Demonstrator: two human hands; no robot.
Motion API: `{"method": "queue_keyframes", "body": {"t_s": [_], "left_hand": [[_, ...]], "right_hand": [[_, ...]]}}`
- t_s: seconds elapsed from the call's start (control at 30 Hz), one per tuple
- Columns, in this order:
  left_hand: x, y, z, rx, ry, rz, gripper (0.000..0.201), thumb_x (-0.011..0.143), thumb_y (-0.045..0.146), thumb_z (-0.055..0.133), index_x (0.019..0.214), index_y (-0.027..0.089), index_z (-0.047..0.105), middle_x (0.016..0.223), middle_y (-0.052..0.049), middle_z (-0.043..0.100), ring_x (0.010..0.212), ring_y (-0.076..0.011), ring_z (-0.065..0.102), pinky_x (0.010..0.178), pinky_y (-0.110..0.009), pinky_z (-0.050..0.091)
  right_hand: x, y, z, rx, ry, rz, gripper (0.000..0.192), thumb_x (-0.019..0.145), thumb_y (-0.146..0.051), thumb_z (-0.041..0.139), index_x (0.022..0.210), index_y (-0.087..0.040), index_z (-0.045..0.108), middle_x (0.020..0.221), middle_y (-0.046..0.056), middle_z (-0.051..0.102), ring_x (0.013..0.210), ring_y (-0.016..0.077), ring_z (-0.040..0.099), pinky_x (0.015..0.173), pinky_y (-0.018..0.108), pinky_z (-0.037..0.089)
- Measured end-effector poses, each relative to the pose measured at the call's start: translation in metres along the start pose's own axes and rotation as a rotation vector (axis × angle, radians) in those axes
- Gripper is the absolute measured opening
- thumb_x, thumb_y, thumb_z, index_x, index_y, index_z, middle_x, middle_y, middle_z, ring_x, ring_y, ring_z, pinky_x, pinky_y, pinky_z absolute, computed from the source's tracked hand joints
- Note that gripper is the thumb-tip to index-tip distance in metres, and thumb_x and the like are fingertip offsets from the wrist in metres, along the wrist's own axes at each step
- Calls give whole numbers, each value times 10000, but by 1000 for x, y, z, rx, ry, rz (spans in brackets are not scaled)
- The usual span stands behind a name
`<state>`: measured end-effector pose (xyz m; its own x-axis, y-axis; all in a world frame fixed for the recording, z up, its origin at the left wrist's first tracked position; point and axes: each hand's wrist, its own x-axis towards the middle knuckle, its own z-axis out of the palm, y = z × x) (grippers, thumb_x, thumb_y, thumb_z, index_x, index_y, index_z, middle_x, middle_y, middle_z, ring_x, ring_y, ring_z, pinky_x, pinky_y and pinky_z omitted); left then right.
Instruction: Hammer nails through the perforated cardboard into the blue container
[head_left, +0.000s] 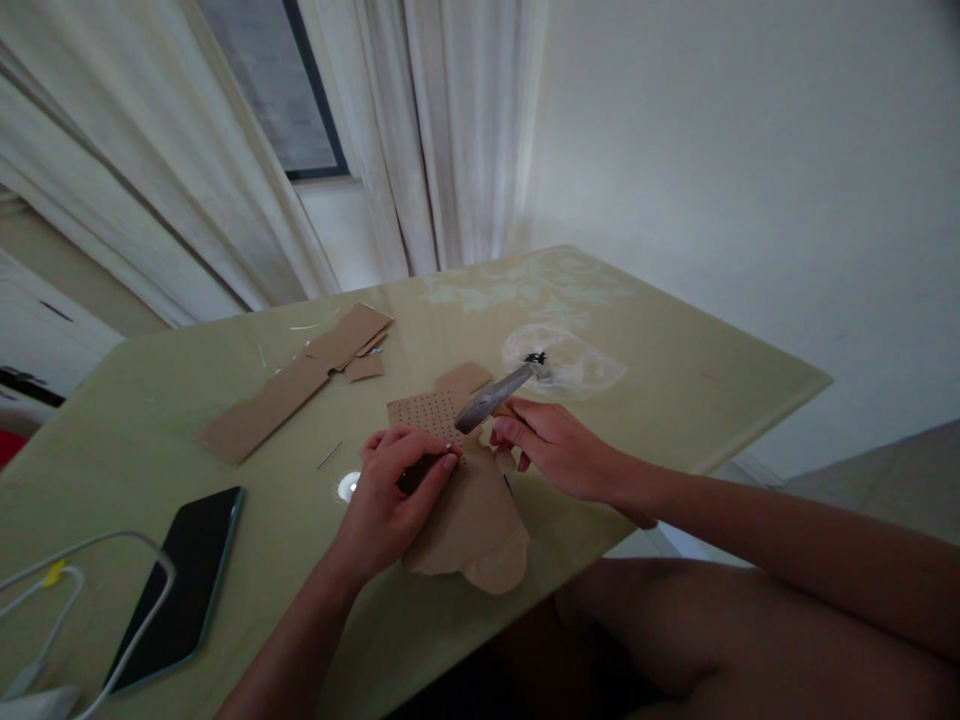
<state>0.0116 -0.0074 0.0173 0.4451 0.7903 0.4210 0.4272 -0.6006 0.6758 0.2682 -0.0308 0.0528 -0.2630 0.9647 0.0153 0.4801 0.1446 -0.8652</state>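
My right hand (547, 445) is closed around the handle of a hammer (491, 398), whose dull grey head is raised above the cardboard. Close by on the left, my left hand (401, 480) pinches a small nail (449, 447) between thumb and finger; only its shiny top shows. That hand rests on a piece of brown cardboard (469, 520) with a torn, rounded near end. Rows of small dark holes (424, 410) dot the cardboard's far part. Part of the holed area is hidden behind my hands and the hammer.
Cardboard strips (277, 400) lie at the back left of the pale green table (660, 350). A clear plastic bag (585, 365) with small black pieces lies beyond the hammer. A thin metal rod (328, 455), a phone (184, 580) and a white cable (161, 555) are to the left.
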Motion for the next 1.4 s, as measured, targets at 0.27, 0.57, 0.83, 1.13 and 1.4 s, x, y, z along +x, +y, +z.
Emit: {"method": "queue_keyframes", "body": {"t_s": [0.27, 0.57, 0.83, 1.13, 1.4], "left_hand": [[0, 3, 2, 44, 12, -27, 106, 1030, 332, 682, 1008, 312, 784, 972, 6, 814, 979, -263, 679, 944, -443, 422], [0, 8, 2, -28, -21, -45, 136, 1032, 359, 673, 1014, 288, 787, 993, -22, 811, 980, -251, 695, 901, -406, 487], [2, 8, -1, -53, -46, -16, 152, 1041, 351, 662, 1027, 265, 787, 1007, -39, 820, 973, -242, 721, 892, -392, 530], [2, 7, -1, -34, -71, 9, 156, 1051, 354, 673, 1005, 271, 797, 1024, -44, 829, 1020, -257, 717, 949, -431, 539], [5, 7, -3, -67, -100, 36, 160, 1050, 320, 669, 984, 265, 804, 1007, -45, 831, 1003, -252, 721, 938, -433, 535]], "right_hand": [[1, 0, 3, 27, -8, 5, 292, 1110, -419, 492, 1025, -197, 663, 930, 67, 727, 813, 209, 714, 691, 337, 585], [0, -2, 5, 7, -4, 8, 233, 1103, -387, 504, 991, -218, 620, 871, 32, 664, 802, 199, 651, 724, 335, 558], [4, -4, 8, -54, 1, -14, 227, 1110, -356, 499, 1011, -210, 642, 951, 53, 701, 906, 220, 653, 859, 371, 532], [-4, -42, -26, -305, 70, -144, 260, 1133, -388, 508, 1054, -224, 694, 898, 23, 744, 801, 198, 664, 770, 324, 444], [-18, -89, -31, -745, -68, -86, 296, 1140, -429, 522, 1049, -210, 699, 879, 79, 759, 768, 239, 668, 683, 345, 326]]}}
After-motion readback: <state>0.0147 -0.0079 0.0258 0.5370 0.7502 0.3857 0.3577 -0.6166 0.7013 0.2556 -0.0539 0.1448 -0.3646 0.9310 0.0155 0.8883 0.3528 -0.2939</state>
